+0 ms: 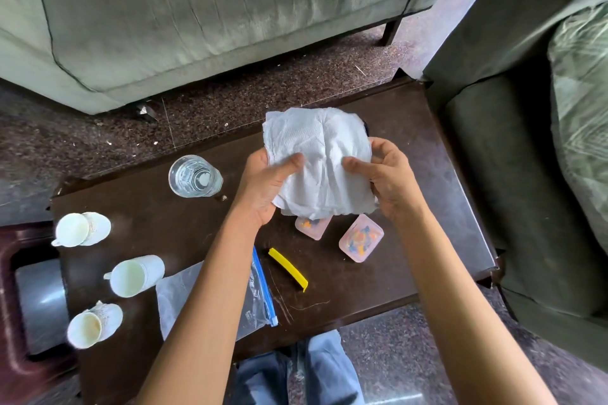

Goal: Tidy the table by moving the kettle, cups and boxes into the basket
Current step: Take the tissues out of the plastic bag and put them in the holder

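My left hand [263, 187] and my right hand [388, 177] both grip a crumpled white paper towel [319, 154] above the middle of the dark wooden table [421, 148]. Three white cups lie on their sides at the table's left end: one [80, 228] farthest, one [135, 274] in the middle, one [93, 324] nearest. Two small pink boxes with coloured contents sit below the towel, one [311, 227] partly hidden by it, the other [361, 238] to its right. No kettle shows.
A clear glass of water [194, 176] stands left of my hands. A yellow clip [289, 268] and a zip bag with a blue seal [260, 289] lie near the front edge. A grey bin [41, 299] sits left of the table. Green sofas stand behind and to the right.
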Tool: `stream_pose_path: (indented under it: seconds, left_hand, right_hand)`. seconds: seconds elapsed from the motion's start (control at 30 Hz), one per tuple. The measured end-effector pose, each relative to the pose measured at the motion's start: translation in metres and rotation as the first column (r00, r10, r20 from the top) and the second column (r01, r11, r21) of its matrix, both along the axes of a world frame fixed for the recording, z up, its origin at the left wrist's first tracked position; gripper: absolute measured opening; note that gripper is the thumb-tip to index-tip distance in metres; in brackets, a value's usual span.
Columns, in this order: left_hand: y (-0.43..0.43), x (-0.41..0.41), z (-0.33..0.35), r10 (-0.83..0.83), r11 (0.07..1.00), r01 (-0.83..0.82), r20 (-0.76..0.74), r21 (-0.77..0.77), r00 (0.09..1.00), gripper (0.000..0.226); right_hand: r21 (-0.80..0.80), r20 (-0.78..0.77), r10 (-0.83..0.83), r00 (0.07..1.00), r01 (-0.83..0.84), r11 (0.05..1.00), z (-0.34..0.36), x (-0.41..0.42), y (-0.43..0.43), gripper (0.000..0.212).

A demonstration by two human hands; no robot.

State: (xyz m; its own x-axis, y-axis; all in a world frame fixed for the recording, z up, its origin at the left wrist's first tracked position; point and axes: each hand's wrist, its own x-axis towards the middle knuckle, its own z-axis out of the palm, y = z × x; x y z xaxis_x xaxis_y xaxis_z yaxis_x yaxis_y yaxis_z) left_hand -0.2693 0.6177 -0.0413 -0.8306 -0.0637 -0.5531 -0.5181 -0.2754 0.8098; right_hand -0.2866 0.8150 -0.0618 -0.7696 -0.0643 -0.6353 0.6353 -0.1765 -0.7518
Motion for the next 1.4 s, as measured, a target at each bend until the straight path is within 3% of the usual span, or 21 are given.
stream_pose_path:
  seconds: [0.07,0.17,0.3,0.4,0.63,0.77,0.87,0.97,1.07,1.27,1.4]
  left_hand:
    - [0.001,-0.004,-0.004,-0.01,0.998,0.01,-0.004,-0.055,1.0,0.022]
    - [0.006,-0.011,-0.009,-0.025,0.991,0.027,0.012,-0.134,1.0,0.022]
    - [0.009,-0.023,-0.015,-0.049,0.994,0.059,0.106,-0.09,0.993,0.021]
    - [0.012,-0.028,-0.016,-0.102,0.995,0.101,0.127,0.011,0.987,0.035]
    - [0.006,-0.042,-0.019,-0.185,0.97,0.2,0.114,-0.136,0.976,0.054]
    - [0.012,-0.054,-0.02,-0.199,0.943,0.212,0.079,-0.255,0.977,0.028]
    - [0.02,-0.062,-0.018,-0.158,0.938,0.157,0.022,-0.308,0.987,0.022]
    - [0.035,-0.069,-0.018,-0.141,0.863,0.095,-0.056,-0.496,0.988,0.025]
    - [0.052,-0.073,-0.02,-0.128,0.788,0.014,-0.142,-0.616,0.982,0.025]
    - [0.077,-0.063,-0.026,-0.127,0.746,-0.012,-0.16,-0.666,0.979,0.031]
    - [0.075,-0.066,-0.039,-0.116,0.696,-0.032,-0.156,-0.717,0.981,0.027]
  right_hand:
    - [-0.065,0.035,-0.011,0.999,0.014,0.998,-0.002,-0.004,0.003,0.055]
    - [-0.099,0.053,0.039,0.998,-0.033,0.994,-0.005,-0.01,0.007,0.041]
    - [-0.125,0.127,0.081,0.989,-0.065,0.99,-0.01,-0.02,0.013,0.019]
    - [-0.187,0.148,0.151,0.977,-0.122,0.975,-0.008,-0.027,0.015,0.034]
    - [0.053,0.072,0.134,0.988,-0.138,0.989,-0.007,-0.038,0.017,0.024]
    - [0.183,-0.021,0.079,0.997,-0.074,0.98,-0.01,-0.046,0.015,0.015]
    - [0.234,-0.114,0.046,0.992,-0.018,0.972,-0.007,-0.052,0.012,0.024]
    - [0.414,-0.246,0.094,0.965,0.017,0.91,0.0,-0.054,0.002,0.018]
    - [0.549,-0.359,0.067,0.931,0.152,0.822,0.004,-0.052,-0.012,0.006]
    - [0.519,-0.496,-0.034,0.867,0.328,0.789,-0.013,-0.041,-0.035,0.019]
    - [0.531,-0.47,-0.008,0.883,0.29,0.796,-0.03,-0.041,-0.039,0.02]
